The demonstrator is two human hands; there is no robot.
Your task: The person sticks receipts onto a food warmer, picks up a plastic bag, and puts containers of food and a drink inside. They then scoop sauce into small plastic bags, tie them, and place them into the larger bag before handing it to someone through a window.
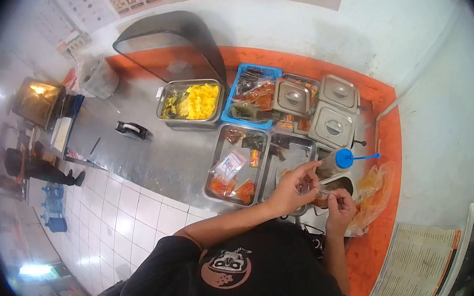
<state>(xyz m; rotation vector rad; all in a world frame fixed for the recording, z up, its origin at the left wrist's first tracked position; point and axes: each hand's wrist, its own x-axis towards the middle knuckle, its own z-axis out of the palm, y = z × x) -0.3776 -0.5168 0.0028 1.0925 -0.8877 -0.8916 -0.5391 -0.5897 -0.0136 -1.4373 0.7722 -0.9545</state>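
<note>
Between my two hands is a small clear plastic bag [322,194] with something reddish-brown in its lower part. The fingers of my left hand [296,188] pinch one side of its top. On the other side, the closed fingertips of my right hand [341,210] grip the bag's edge. Just beyond them stands a bottle with a blue cap [344,158]. A metal container with dark contents [339,186] lies right behind the bag, partly covered by my hands.
To the left, a steel tray [207,186] holds several filled sachets, beside a second steel tray [311,149]. Farther back are a blue basket [228,107] of packets, lidded steel pans [332,126] and a pan of yellow food [200,102]. A tape dispenser [132,130] sits on the counter.
</note>
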